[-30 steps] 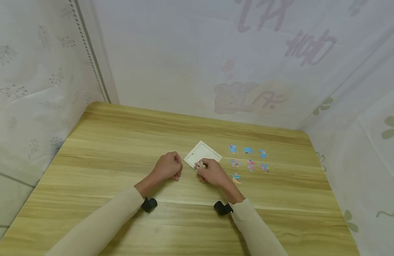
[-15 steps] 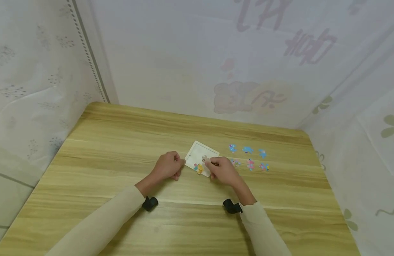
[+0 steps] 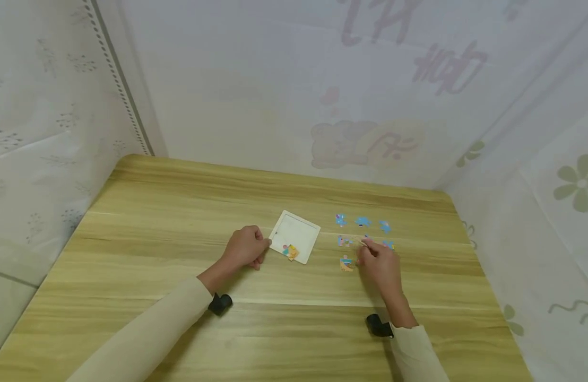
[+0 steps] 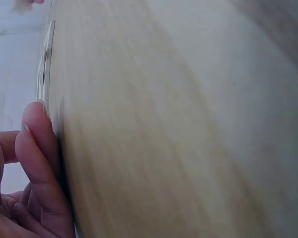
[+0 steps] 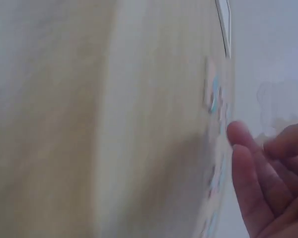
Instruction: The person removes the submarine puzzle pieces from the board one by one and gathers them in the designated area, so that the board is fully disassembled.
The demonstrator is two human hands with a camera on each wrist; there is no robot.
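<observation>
At the left corner of a pale square puzzle tray (image 3: 296,231), the thumb and index fingertip of my left hand (image 3: 243,248) pinch the edge. One yellow and teal jigsaw piece (image 3: 290,252) lies at the tray's near side. My right hand (image 3: 382,266) is over the loose pieces on the right, pinching a jigsaw piece (image 3: 357,240) whose pale side shows at the fingertips. Beneath and around that hand lie a pink and blue piece (image 3: 344,241) and an orange and blue piece (image 3: 346,263). The right wrist view shows curled fingers (image 5: 246,173) close above the row.
Three blue pieces (image 3: 363,221) form the back row. Another blue piece (image 3: 389,245) shows behind the right hand. A wood-grain table (image 3: 275,334) carries everything, with printed white sheets (image 3: 236,95) behind and at both sides.
My right hand has moved from over the tray to the loose pieces on the right, a jigsaw piece still pinched. The tray has turned clockwise, and my left hand has come to its corner.
</observation>
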